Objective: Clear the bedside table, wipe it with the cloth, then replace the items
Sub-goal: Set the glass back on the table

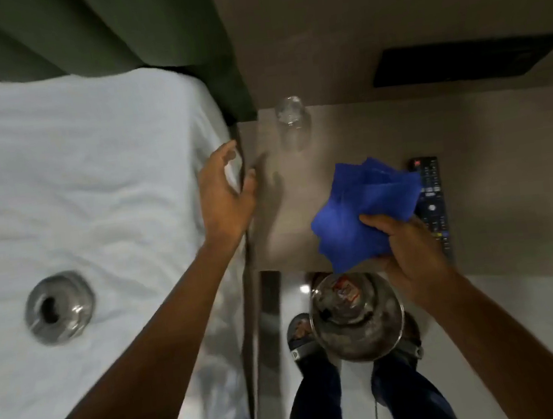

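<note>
The brown bedside table (346, 139) stands right of the bed. A clear drinking glass (292, 123) stands near its back left corner. A black remote control (434, 198) lies on its right part. My right hand (408, 256) grips a folded blue cloth (361, 213) and holds it just above the table's front edge. My left hand (227, 197) hovers over the gap between bed and table, fingers spread, holding nothing. A round glass bowl (356, 317) with small packets inside shows below my right hand, in front of the table; what supports it is hidden.
The white bed (77, 197) fills the left, and a glass ashtray (59, 308) rests on its sheet. A green headboard (92, 30) rises behind it. A dark panel (465, 60) sits on the wall. My feet in sandals (303, 337) stand on the pale floor.
</note>
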`<state>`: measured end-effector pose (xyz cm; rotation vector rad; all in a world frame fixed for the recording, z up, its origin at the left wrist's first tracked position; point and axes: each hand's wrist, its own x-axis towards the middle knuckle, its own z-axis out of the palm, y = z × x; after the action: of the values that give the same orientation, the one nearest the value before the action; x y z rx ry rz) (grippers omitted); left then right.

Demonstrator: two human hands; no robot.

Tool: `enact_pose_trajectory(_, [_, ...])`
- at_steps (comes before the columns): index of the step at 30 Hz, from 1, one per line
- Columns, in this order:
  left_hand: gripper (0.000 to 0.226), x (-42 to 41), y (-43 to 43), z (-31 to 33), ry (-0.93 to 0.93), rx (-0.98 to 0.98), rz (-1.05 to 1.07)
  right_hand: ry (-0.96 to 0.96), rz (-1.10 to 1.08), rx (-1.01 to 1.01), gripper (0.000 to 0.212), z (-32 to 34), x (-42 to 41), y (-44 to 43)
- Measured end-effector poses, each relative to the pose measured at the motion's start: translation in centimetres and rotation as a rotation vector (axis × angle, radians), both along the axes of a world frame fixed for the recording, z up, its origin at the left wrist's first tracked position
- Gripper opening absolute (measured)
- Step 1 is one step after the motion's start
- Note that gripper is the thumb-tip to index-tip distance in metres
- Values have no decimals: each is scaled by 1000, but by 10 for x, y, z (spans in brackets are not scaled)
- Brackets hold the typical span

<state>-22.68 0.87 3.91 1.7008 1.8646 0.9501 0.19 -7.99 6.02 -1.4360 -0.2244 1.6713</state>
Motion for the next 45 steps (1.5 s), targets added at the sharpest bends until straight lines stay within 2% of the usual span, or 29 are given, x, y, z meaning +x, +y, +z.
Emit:
enact_pose_trajectory(2, [29,-60,-31,35,148,184,48,-80,108,1,15,11,-26,1])
enact_pose_trajectory(4, [25,-124,-62,63,204,199,185,-194,207,54,15,23,-48,-3])
enact_pose_trajectory(5, [27,-158,-76,76,254,145,281,-235,253,112,19,28,-62,-5])
enact_pose_trajectory(6, [30,-191,-89,83,336,41,394,-270,297,165,22,32,-75,-7])
enact_pose_trajectory(8, [42,-251,-114,89,492,-296,613,-324,329,278,27,44,-109,-12])
enact_pose_trajectory(10, [50,-280,-133,86,539,-661,639,-486,328,448,31,57,-141,-15])
enact_pose_trajectory(11, [50,-283,-138,83,487,-751,584,-566,340,549,31,61,-155,-17])
enact_pose_trajectory(12, [50,-282,-145,80,404,-743,544,-609,366,610,31,64,-170,-19])
enact_pose_trajectory(15, [39,-265,-163,80,-55,-523,642,-629,488,673,35,66,-210,-25])
enact_pose_trajectory(18, [25,-223,-175,93,-590,-376,709,-609,757,637,47,68,-244,-29])
enact_pose_trajectory(20, [21,-188,-179,101,-736,-342,680,-704,853,723,55,68,-259,-34])
enact_pose_trajectory(23, [25,-145,-179,105,-832,-373,528,-901,891,806,61,69,-261,-44])
enact_pose_trajectory(26, [33,-113,-171,101,-907,-359,467,-956,957,841,63,66,-244,-51])
enact_pose_trajectory(29, [28,-83,-160,93,-965,-349,511,-959,922,796,63,63,-213,-61])
enact_pose_trajectory(33, [24,-41,-141,77,-1034,-372,441,-1122,790,629,62,42,-145,-62])
enact_pose_trajectory(36, [27,-2,-134,64,-1016,-465,335,-1165,730,476,62,29,-102,-40])
enact_pose_trajectory(38, [24,26,-128,52,-978,-519,219,-1207,761,504,65,26,-81,-26])
enact_pose_trajectory(41, [26,64,-101,33,-928,-568,140,-1170,775,576,65,19,-50,-19])
enact_pose_trajectory(43, [31,92,-70,13,-943,-607,189,-1154,613,487,53,12,-17,-22])
enact_pose_trajectory(45, [27,121,-32,-12,-929,-629,254,-1003,229,302,26,3,24,-26])
